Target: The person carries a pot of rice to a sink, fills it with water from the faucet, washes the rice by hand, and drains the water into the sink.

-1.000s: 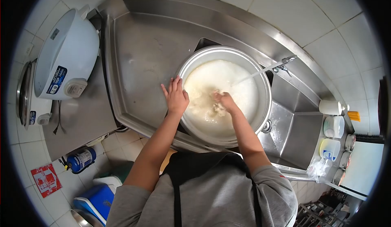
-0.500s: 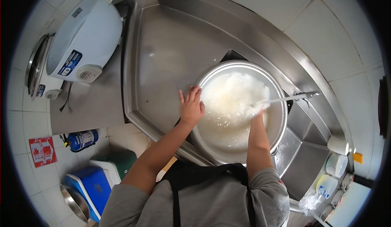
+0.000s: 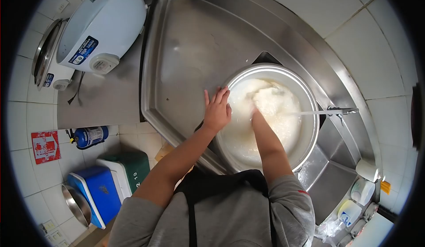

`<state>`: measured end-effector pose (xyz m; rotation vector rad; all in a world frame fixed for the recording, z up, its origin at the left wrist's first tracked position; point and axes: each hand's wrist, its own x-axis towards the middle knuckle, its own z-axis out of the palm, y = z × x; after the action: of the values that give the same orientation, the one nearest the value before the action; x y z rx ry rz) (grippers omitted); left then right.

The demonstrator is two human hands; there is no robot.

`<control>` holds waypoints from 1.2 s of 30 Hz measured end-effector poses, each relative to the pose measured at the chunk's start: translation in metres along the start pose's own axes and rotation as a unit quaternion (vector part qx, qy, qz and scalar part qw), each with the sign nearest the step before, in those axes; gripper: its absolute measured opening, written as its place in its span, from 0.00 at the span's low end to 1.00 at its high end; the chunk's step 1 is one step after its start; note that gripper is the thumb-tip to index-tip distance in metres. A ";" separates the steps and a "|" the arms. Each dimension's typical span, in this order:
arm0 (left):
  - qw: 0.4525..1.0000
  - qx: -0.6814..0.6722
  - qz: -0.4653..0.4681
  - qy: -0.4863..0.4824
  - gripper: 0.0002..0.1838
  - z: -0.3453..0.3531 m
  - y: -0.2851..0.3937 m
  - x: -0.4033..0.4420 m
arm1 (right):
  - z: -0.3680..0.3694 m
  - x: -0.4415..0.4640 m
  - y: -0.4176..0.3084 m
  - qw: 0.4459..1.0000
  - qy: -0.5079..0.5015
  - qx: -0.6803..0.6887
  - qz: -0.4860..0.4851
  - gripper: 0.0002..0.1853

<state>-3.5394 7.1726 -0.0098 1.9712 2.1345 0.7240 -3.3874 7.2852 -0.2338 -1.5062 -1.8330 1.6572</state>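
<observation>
A large round metal pot (image 3: pixel 312 136) holds cloudy whitish water with pale grains (image 3: pixel 272 98) showing near the surface. My left hand (image 3: pixel 217 112) rests with fingers spread on the pot's left rim. The wrist of my right hand (image 3: pixel 255 111) dips into the water near the middle of the pot; its fingers are hidden under the cloudy liquid. From the faucet (image 3: pixel 343 111) on the right, a stream of water runs left into the pot.
The pot sits at a steel sink (image 3: pixel 330 176) beside a steel drainboard (image 3: pixel 190 48). Rice cookers (image 3: pixel 106 30) stand on the left counter. Below are a fire extinguisher (image 3: pixel 90 137), a blue cooler (image 3: pixel 99 189) and a metal bowl (image 3: pixel 77 205). Containers (image 3: pixel 349 212) line the right side.
My right hand has moved through the water, first toward the faucet side, then back left, swirling it. My left hand stays on the rim. The whole view has shifted.
</observation>
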 end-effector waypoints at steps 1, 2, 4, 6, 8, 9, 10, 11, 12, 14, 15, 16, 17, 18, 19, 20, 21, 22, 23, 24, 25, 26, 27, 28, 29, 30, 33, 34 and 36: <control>1.000 0.002 0.000 0.001 0.24 0.001 -0.001 0.000 | 0.007 -0.009 -0.001 0.996 -0.041 -0.081 -0.021 0.26; 1.000 0.003 0.001 0.003 0.24 0.001 -0.001 0.000 | 0.013 -0.017 0.001 0.984 -0.083 -0.151 -0.045 0.26; 1.000 0.002 0.004 0.006 0.24 0.001 0.000 -0.001 | 0.024 -0.033 0.015 0.938 -0.166 -0.282 -0.112 0.27; 1.000 0.004 0.006 0.011 0.24 0.000 -0.001 -0.001 | 0.031 -0.051 0.019 0.875 -0.228 -0.381 -0.192 0.28; 1.000 0.006 0.010 0.013 0.24 0.001 0.000 -0.002 | 0.020 -0.102 -0.022 0.923 -0.279 -0.260 -0.058 0.24; 1.000 0.009 0.012 0.014 0.24 0.002 -0.001 -0.002 | 0.016 -0.130 -0.054 0.928 -0.291 -0.234 -0.014 0.23; 1.000 0.012 0.013 0.015 0.24 0.002 -0.001 -0.002 | 0.014 -0.157 -0.084 0.925 -0.303 -0.229 0.015 0.21; 1.000 0.014 0.012 0.013 0.24 0.003 -0.001 -0.002 | 0.012 -0.172 -0.090 0.907 -0.318 -0.276 -0.011 0.20; 1.000 0.017 0.011 0.011 0.24 0.003 -0.001 -0.002 | 0.010 -0.186 -0.097 0.886 -0.331 -0.321 -0.040 0.18; 1.000 0.019 0.011 0.009 0.24 0.003 -0.002 -0.002 | 0.004 -0.201 -0.088 0.856 -0.306 -0.376 -0.181 0.15; 1.000 0.018 0.011 0.009 0.24 0.004 -0.002 -0.002 | -0.009 -0.206 -0.073 0.836 -0.264 -0.383 -0.291 0.13; 1.000 0.016 0.011 0.010 0.24 0.004 -0.001 -0.002 | -0.020 -0.207 -0.059 0.804 -0.217 -0.385 -0.397 0.12; 1.000 0.016 0.012 0.010 0.24 0.004 -0.001 -0.001 | -0.030 -0.199 -0.047 0.798 -0.194 -0.398 -0.408 0.12; 1.000 0.016 0.013 0.010 0.24 0.004 -0.001 0.000 | -0.040 -0.184 -0.035 0.791 -0.171 -0.410 -0.420 0.12; 1.000 0.017 0.014 0.011 0.24 0.004 -0.001 0.001 | -0.047 -0.169 -0.023 0.784 -0.147 -0.421 -0.432 0.12; 1.000 0.023 0.012 0.007 0.25 0.005 0.000 0.002 | -0.051 -0.157 -0.014 0.794 -0.174 -0.462 -0.355 0.12; 0.999 0.030 0.010 0.004 0.25 0.005 0.001 0.004 | -0.052 -0.144 -0.002 0.800 -0.198 -0.495 -0.274 0.13; 0.999 0.037 0.009 0.002 0.25 0.005 0.002 0.007 | -0.054 -0.132 0.009 0.795 -0.220 -0.531 -0.193 0.13; 0.999 0.042 0.012 0.005 0.25 0.006 0.001 0.010 | -0.057 -0.124 0.009 0.786 -0.219 -0.562 -0.136 0.14; 0.999 0.047 0.014 0.007 0.25 0.007 0.001 0.009 | -0.063 -0.118 -0.003 0.775 -0.198 -0.592 -0.098 0.14; 0.999 0.051 0.016 0.006 0.25 0.008 0.002 0.007 | -0.070 -0.112 -0.015 0.760 -0.172 -0.623 -0.068 0.15; 0.998 0.055 0.012 0.004 0.25 0.009 0.002 0.007 | -0.077 -0.106 -0.028 0.747 -0.142 -0.648 -0.044 0.15; 0.998 0.060 0.011 0.002 0.25 0.009 0.001 0.007 | -0.087 -0.097 -0.040 0.737 -0.115 -0.666 -0.020 0.16; 0.998 0.063 0.010 -0.001 0.25 0.009 0.002 0.008 | -0.096 -0.085 -0.033 0.735 -0.087 -0.672 0.017 0.16; 0.998 0.063 0.009 -0.001 0.25 0.010 0.002 0.008 | -0.106 -0.074 -0.023 0.745 -0.057 -0.663 0.044 0.16; 0.998 0.063 0.009 -0.001 0.25 0.010 0.002 0.009 | -0.118 -0.066 -0.012 0.754 -0.033 -0.653 0.072 0.16; 0.999 0.050 0.007 -0.005 0.25 0.006 0.003 0.009 | -0.145 -0.065 0.007 0.766 0.013 -0.630 0.127 0.16; 0.999 0.039 0.009 -0.006 0.25 0.006 0.005 0.010 | -0.152 -0.070 0.010 0.765 0.021 -0.628 0.139 0.16; 0.999 0.045 0.011 -0.004 0.25 0.007 0.006 0.011 | -0.154 -0.082 0.013 0.755 0.035 -0.636 0.156 0.16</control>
<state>-3.5325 7.1851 -0.0108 2.0405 2.1800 0.6330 -3.2304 7.3085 -0.1588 -2.3102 -2.9579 0.1169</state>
